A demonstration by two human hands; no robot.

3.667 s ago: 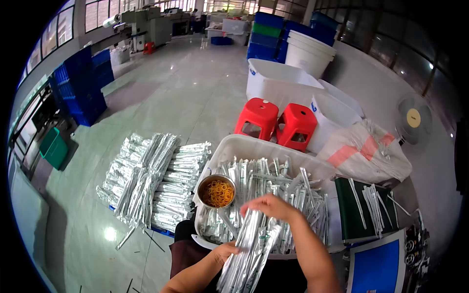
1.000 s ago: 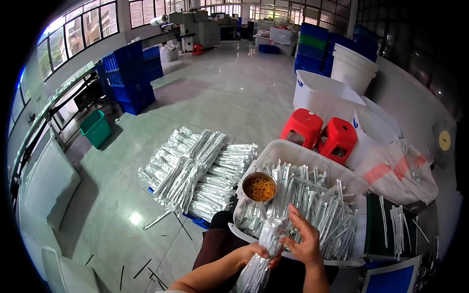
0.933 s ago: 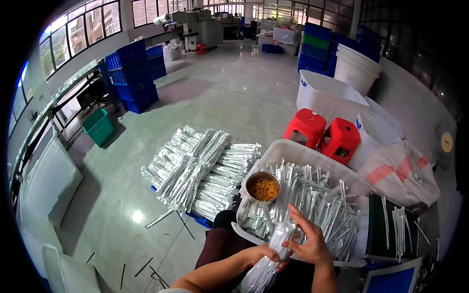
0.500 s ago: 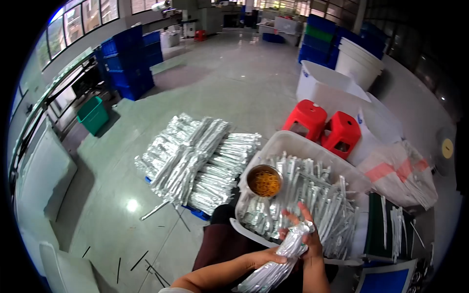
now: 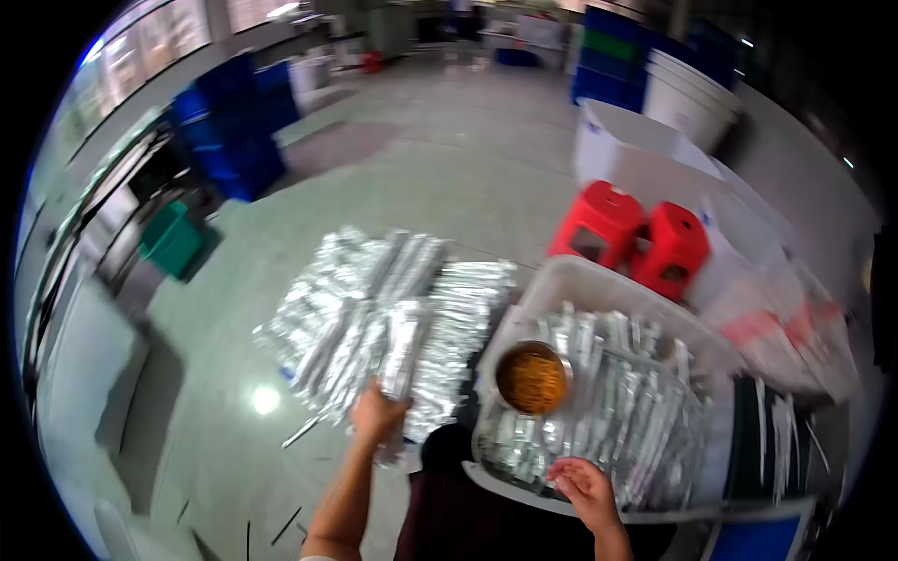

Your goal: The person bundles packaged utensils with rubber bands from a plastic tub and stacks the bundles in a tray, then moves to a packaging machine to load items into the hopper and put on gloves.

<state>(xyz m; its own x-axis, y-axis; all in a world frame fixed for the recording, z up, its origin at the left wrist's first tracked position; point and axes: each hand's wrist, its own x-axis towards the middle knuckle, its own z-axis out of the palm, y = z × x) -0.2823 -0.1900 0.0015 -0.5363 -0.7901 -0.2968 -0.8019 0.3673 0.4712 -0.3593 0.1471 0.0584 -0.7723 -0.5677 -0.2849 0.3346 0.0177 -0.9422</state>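
Note:
My left hand is closed around the lower part of a bundle of silver foil-wrapped sticks, over the stacked foil bundles on the floor. Blur hides whether the bundle touches the stack. My right hand hangs at the near rim of a translucent plastic bin, its fingers loosely bent and apart with nothing visible in them. Many loose foil-wrapped sticks lie in that bin. A round metal bowl of yellow-orange rubber bands rests on them at the left.
Two red stools stand behind the bin, with white tubs farther back. A white sack with red stripes lies to the right. Blue crates and a green bin stand left. Thin dark strips lie on the floor.
My left hand has carried the foil bundle leftward from my lap to the stack. My right hand has let go of it and lowered its spread fingers. The view has shifted slightly.

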